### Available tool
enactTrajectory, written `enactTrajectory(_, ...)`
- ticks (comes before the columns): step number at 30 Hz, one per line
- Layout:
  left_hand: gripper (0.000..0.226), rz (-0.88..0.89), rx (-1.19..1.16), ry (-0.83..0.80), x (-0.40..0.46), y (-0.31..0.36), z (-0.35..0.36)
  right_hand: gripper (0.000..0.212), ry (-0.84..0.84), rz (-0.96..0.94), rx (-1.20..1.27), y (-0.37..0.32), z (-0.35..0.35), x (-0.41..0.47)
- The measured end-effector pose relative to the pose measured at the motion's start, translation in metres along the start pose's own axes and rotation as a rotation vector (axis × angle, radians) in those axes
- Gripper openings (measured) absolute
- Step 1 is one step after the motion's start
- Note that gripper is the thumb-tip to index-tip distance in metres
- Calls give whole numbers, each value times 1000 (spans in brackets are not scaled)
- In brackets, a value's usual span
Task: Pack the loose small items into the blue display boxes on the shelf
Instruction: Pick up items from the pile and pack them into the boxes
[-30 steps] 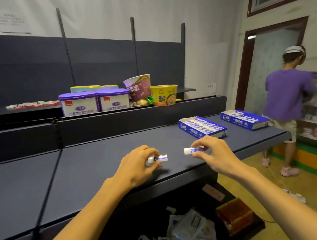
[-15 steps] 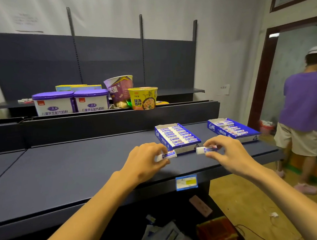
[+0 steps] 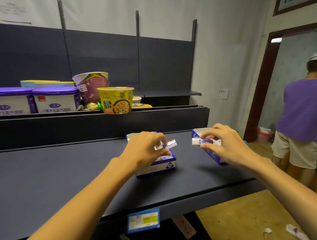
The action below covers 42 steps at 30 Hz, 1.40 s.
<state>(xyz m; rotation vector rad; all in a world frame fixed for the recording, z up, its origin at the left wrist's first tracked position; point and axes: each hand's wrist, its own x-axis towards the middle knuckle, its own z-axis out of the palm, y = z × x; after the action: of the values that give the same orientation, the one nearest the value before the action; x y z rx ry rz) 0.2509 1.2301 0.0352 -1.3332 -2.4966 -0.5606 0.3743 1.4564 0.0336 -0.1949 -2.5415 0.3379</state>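
We are pinching one small white-and-blue wrapped stick in our left hand, holding it over the near blue cardboard display box on the dark shelf, while our right hand is pinching a second white-and-blue stick above the other blue box.
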Motion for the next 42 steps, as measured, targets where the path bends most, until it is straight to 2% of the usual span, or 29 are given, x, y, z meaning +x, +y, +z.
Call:
enactTrajectory(13, 33, 34, 62, -35, 103, 32, 57, 29, -86, 50, -5, 107, 12, 65)
enactTrajectory(25, 33, -101, 67, -46, 163, 70, 90, 25, -164, 25, 54, 182, 7, 85)
enactTrajectory(42, 36, -216, 157, -134, 186, 100, 116, 28, -251, -117, 125, 205, 17, 103)
